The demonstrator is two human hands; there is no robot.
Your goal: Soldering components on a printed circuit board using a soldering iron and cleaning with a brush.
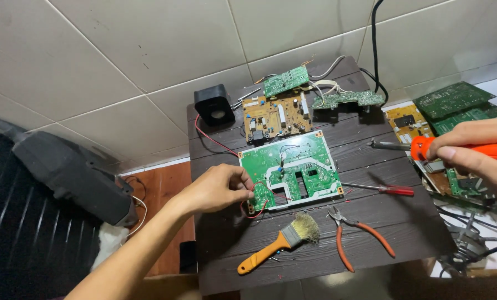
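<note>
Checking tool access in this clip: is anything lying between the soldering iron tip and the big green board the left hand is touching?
Nothing visible blocks it. The soldering iron in the right hand points its tip across bare dark tabletop toward the green circuit board. The left hand sits at the board's far lower-left corner; the red screwdriver lies lower.

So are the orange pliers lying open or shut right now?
Open. The orange pliers lie flat on the dark table with their handles spread well apart, beside the brush; neither hand touches them.
</note>
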